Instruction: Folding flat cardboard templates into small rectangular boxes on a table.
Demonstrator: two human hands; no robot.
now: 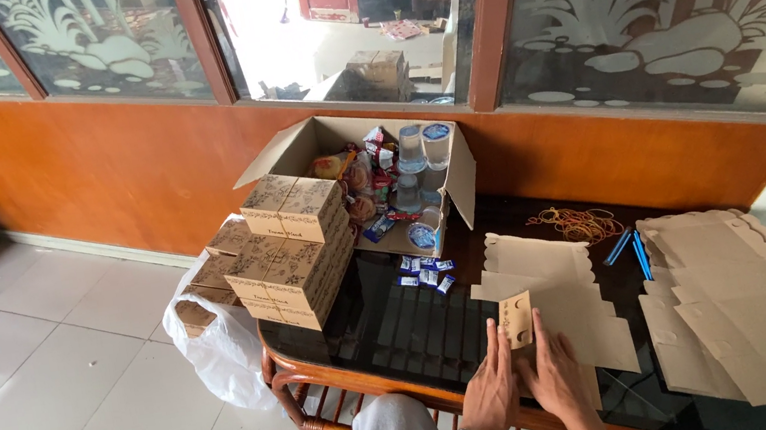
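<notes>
My left hand (pixel 492 389), with a wristwatch, and my right hand (pixel 555 376) lie side by side at the near edge of the dark glass table (pixel 400 329). Both press on a flat brown cardboard box blank (pixel 557 295). A small folded flap of it (pixel 517 318) stands up between my fingertips. Neither hand grips anything; the fingers are extended and close together.
Folded patterned brown boxes (pixel 292 249) are stacked at the table's left. An open carton (pixel 388 179) holds water cups and snacks. Small blue sachets (pixel 425 274), rubber bands (pixel 574 222) and blue pens (pixel 629 249) lie mid-table. More flat blanks (pixel 750 302) are stacked at right. A white bag (pixel 220 345) sits on the floor.
</notes>
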